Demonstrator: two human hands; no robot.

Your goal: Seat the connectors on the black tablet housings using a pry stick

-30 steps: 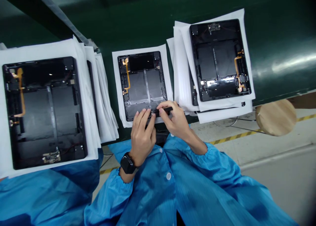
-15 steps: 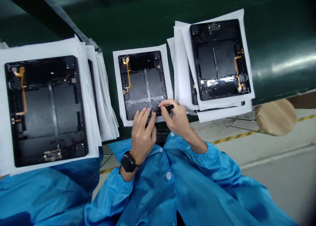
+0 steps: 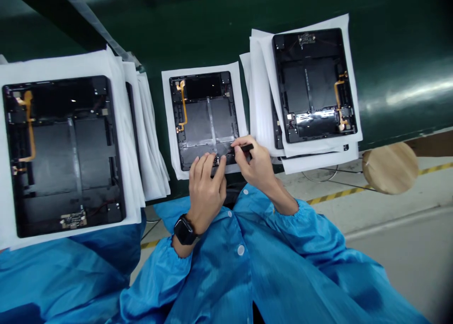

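Note:
An opened black tablet shell [image 3: 197, 121] lies in front of me on a white foam sheet [image 3: 166, 92], an orange flex cable [image 3: 184, 107] along its left side. My left hand [image 3: 206, 191] rests on the shell's near edge, fingers stretched out and slightly apart beside a small circuit board [image 3: 216, 160], which the fingertips partly cover. Between the thumb and fingers of my right hand [image 3: 259, 166] is a short black stick-like tool [image 3: 246, 148], held over the near right corner of the shell. The tool's exact kind and its tip cannot be made out.
To the right, similar black shells [image 3: 318, 83] lie stacked with white foam sheets [image 3: 260, 92]. Another stack with a shell [image 3: 56, 154] stands at the left, close to a co-worker's blue sleeve [image 3: 88, 267]. A round wooden stool [image 3: 390, 168] is beyond the green bench edge.
My right hand has shifted slightly to the right with the black tool, whose angle has tilted a little. My left hand stays at the near edge, its thumb slightly moved.

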